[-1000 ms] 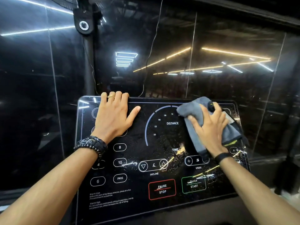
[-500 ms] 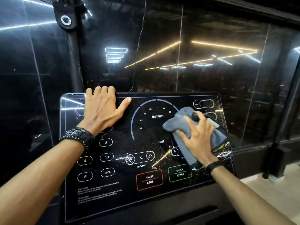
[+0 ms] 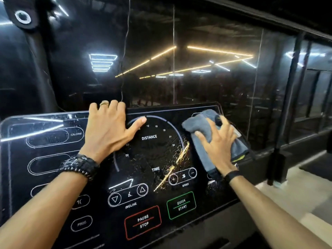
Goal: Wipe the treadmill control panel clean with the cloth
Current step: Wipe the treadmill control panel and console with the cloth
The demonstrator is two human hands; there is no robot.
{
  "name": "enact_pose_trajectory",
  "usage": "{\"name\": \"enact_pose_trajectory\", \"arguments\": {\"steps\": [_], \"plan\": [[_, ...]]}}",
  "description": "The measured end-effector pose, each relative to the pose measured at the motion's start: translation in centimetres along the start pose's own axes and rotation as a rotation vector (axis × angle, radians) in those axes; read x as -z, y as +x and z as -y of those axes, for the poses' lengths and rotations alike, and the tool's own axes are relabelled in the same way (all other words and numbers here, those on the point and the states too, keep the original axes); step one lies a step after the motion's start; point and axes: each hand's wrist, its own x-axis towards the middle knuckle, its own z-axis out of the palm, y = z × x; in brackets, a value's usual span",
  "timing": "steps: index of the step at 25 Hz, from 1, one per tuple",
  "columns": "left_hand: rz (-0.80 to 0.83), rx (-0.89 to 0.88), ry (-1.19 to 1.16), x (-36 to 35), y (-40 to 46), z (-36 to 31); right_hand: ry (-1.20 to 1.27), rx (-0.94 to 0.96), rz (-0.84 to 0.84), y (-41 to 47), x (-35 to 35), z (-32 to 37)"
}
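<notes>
The black glossy treadmill control panel [image 3: 149,209] fills the lower middle of the head view, tilted toward me. My left hand [image 3: 107,130] lies flat on its upper part, fingers hooked over the top edge, thumb beside the DISTANCE dial. My right hand [image 3: 217,142] presses a grey cloth [image 3: 197,126] against the panel's upper right corner, fingers spread over it. Wet streaks and droplets glint near the TIME and SPEED markings [image 3: 172,169].
A dark reflective glass wall [image 3: 197,69] rises right behind the panel. A black post [image 3: 287,105] stands at the right, with pale floor [image 3: 296,198] beyond the panel's right edge. A thin cable [image 3: 124,51] hangs behind the panel top.
The cloth and my right hand slid down the panel, then back up to the upper right corner. My left hand stayed on the top edge while the view swung left.
</notes>
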Motion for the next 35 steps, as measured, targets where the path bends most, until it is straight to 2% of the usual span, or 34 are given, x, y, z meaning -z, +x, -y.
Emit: {"name": "enact_pose_trajectory", "arguments": {"steps": [2,5,7,10,14,17,19,21,25,30,32,35], "plan": [[-0.003,0.008,0.012,0.1,0.1,-0.3,-0.004,-0.157,-0.005,1.5,0.2,-2.1],[0.004,0.009,0.016,0.3,0.1,-0.4,0.015,-0.363,0.002,7.0,0.0,-0.3],[-0.018,0.017,0.022,0.1,0.0,-0.4,0.005,-0.313,0.015,8.6,-0.2,3.0],[-0.022,0.022,0.012,0.0,-0.1,-0.5,-0.012,-0.071,-0.007,4.4,-0.3,6.3],[-0.008,0.031,0.004,0.2,-0.1,-0.4,0.012,0.082,0.009,-2.8,0.8,2.5],[0.004,0.058,0.031,0.2,-0.1,-0.6,-0.005,-0.054,-0.007,-0.9,0.5,-0.7],[0.014,0.058,0.032,0.2,-0.1,-0.7,-0.008,-0.224,-0.047,2.5,0.0,0.5],[0.006,0.062,0.03,0.2,-0.1,-0.7,-0.018,-0.296,-0.049,5.2,-0.4,3.2],[0.001,0.071,0.035,0.1,-0.2,-0.8,-0.021,-0.125,-0.039,3.0,-0.6,6.3],[0.009,0.078,0.022,0.2,-0.2,-0.7,0.001,-0.034,-0.049,-2.7,0.3,1.6],[0.011,0.083,0.023,0.2,-0.2,-0.8,-0.007,-0.144,-0.063,-0.9,0.4,0.0],[0.028,0.085,0.024,0.3,-0.1,-0.8,0.011,-0.377,-0.09,4.3,0.2,2.2]]}}
